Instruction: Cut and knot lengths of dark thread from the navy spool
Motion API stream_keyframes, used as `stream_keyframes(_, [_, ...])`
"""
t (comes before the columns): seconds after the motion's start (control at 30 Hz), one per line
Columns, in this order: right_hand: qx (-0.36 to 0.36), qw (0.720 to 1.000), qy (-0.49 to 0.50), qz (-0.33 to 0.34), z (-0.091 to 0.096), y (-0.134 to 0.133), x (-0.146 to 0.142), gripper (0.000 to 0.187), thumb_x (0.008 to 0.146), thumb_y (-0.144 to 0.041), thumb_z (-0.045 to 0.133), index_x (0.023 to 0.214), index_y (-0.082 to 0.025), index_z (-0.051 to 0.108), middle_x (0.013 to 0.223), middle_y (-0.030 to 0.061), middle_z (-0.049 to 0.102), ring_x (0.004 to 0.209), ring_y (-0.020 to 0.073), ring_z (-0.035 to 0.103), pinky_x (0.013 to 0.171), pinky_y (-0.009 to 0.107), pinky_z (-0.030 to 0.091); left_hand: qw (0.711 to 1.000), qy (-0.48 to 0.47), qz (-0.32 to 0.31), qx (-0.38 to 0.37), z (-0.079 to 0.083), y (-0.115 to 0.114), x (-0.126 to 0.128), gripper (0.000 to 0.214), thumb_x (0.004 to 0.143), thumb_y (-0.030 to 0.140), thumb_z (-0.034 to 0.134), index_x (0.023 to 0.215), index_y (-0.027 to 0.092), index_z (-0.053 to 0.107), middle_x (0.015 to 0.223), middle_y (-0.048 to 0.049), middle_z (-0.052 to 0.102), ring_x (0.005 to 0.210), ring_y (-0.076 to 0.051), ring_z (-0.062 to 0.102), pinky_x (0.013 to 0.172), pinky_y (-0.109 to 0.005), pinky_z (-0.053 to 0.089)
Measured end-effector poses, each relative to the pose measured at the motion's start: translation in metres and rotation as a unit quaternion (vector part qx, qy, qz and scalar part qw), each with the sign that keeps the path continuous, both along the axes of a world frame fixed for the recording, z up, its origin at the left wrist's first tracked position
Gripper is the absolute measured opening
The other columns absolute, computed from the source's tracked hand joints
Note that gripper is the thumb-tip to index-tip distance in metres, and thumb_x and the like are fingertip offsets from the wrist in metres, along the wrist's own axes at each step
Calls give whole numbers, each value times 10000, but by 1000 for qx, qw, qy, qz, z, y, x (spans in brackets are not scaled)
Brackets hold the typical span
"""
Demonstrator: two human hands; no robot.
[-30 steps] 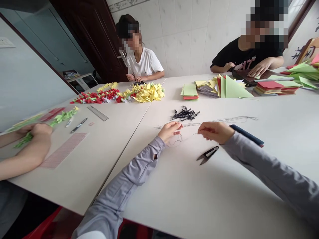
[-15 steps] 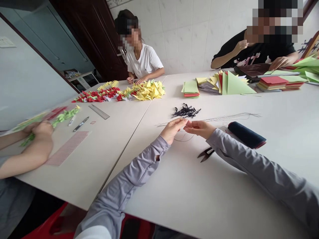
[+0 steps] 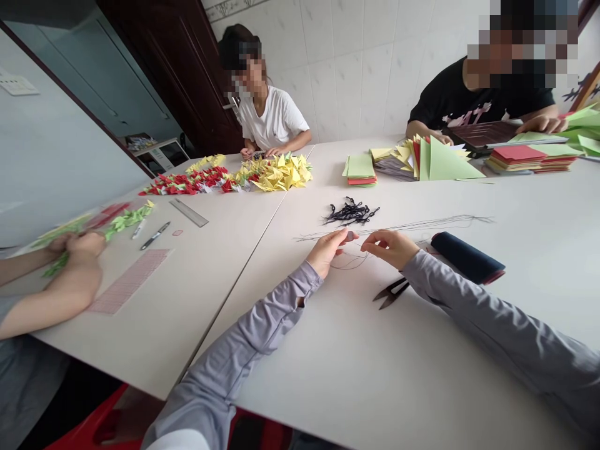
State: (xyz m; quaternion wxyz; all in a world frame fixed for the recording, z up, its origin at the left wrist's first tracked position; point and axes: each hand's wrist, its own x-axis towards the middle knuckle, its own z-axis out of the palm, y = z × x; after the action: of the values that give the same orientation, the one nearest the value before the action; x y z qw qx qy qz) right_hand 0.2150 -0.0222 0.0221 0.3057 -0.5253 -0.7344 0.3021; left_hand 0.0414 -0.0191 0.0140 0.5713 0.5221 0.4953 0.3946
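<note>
Over the table, my left hand is closed in a pinch, with a small grey patch at its thumb tip that I cannot make out. A thin dark thread hangs in a loop below the fingers. Just to the right, my right hand is pinched at the fingertips, apart from the left, on what looks like the same thread. Black thread snips lie under my right wrist, blades apart. Beyond my hands sit a pile of black looped cords and several long loose threads.
A rolled dark blue cloth lies right of my right hand. Paper stacks and folded yellow and red paper pieces line the far side. Left are a ruler, a pen and a co-worker's hands. Two people sit opposite.
My hands were touching at the fingertips; now a gap separates them, the right hand having moved right. The far-right person's raised hand has come down to the table.
</note>
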Motion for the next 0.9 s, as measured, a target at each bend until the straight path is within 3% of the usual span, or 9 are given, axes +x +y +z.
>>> stream_keyframes(0.27, [-36, 999, 16, 14, -9, 6, 3, 231, 732, -329, 525, 728, -157, 679, 753, 31, 634, 543, 86, 498, 561, 235, 428, 999, -52, -3, 2, 0, -1, -1, 290, 727, 443, 615, 866, 191, 646, 1152, -46, 615, 1106, -168, 495, 827, -261, 378])
stream_keyframes(0.43, [-83, 993, 89, -4, -9, 7, 2, 326, 723, -435, 563, 846, -154, 673, 828, 50, 615, 579, 88, 473, 544, 238, 417, 998, -58, -23, 12, 5, -5, 1, 287, 730, 452, 611, 849, 195, 654, 1111, -33, 625, 1097, -177, 494, 865, -286, 358])
stream_keyframes(0.6, [-212, 957, 197, 9, -9, 3, -2, 422, 636, -532, 662, 888, -194, 685, 796, 32, 605, 706, 116, 503, 576, 222, 412, 998, -49, -35, 12, 10, -11, 5, 283, 731, 443, 613, 849, 192, 666, 1038, -33, 637, 1038, -174, 518, 847, -286, 350])
stream_keyframes(0.9, [-274, 910, 311, -18, -9, -2, -9, 404, 469, -482, 789, 666, -182, 606, 654, -23, 515, 638, 89, 447, 562, 222, 364, 997, -60, -56, 7, 11, -13, 7, 277, 744, 420, 614, 890, 194, 683, 1069, -38, 634, 1022, -169, 523, 836, -275, 348])
